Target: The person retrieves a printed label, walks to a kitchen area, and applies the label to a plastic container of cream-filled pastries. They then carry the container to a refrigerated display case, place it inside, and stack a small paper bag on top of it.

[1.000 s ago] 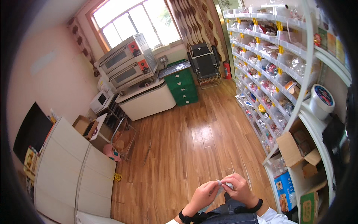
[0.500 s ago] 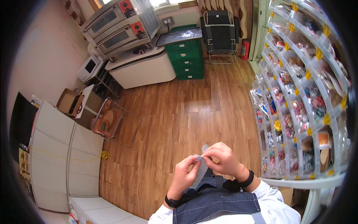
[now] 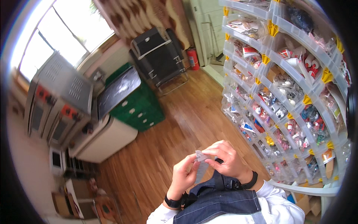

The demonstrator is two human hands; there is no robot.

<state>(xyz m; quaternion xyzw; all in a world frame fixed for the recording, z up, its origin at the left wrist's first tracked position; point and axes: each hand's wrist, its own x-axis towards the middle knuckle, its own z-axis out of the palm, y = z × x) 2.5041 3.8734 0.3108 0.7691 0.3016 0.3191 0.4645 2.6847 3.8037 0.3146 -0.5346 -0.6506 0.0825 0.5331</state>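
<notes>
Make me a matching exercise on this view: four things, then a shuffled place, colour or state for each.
1. paper strip
2. fire extinguisher
3. folding chair
4. tray

A. black, in front of the curtain
B. on top of the green drawer unit
C. red, standing on the floor
D. pinched by left hand and right hand

Pairs: 1-D, 2-C, 3-A, 4-B

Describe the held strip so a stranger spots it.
From the brown wooden floor, look down to the bare left hand and right hand. Held between them is a white, papery strip, set apart from the dark blue cloth apron below by its printed surface.
</notes>
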